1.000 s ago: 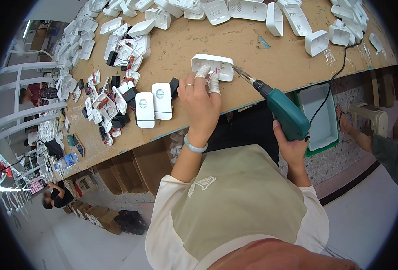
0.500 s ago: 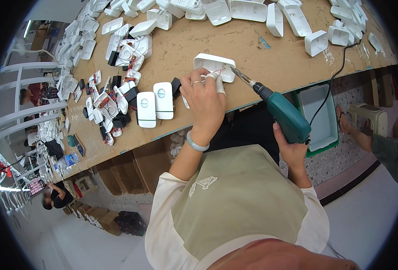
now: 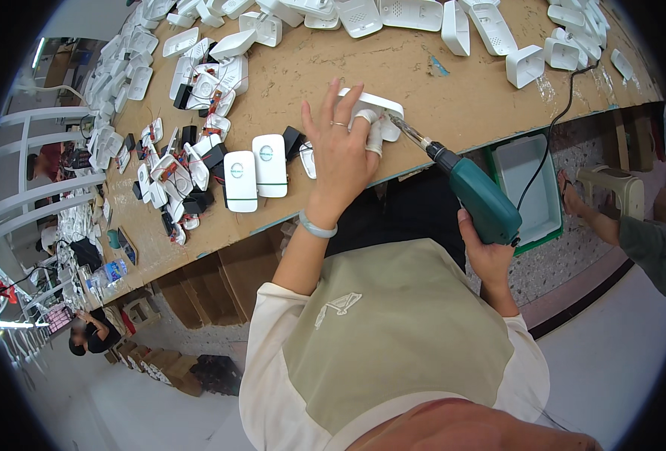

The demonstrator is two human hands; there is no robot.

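My left hand (image 3: 345,150) pinches a white plastic casing (image 3: 382,101) near the table edge. White wraps cover the thumb and forefinger at its open side, while the other fingers are raised and spread. In my right hand (image 3: 487,255) is a green corded electric screwdriver (image 3: 483,195), its metal tip reaching the casing beside my left fingertips. What lies under those fingertips is hidden. Left of my left hand lie two closed white units (image 3: 241,182) with dark bands and a small white cover (image 3: 308,160).
White casings (image 3: 491,30) line the table's far side. Wired parts with black blocks (image 3: 190,169) are heaped at left. A black cord (image 3: 571,98) hangs over the edge to the screwdriver. Below stands a green-rimmed bin (image 3: 528,188); another person's leg (image 3: 596,218) is at right.
My left hand has turned, its middle, ring and little fingers lifting and spreading. The casing has shifted slightly right and tilted. The screwdriver's tip remains at the casing.
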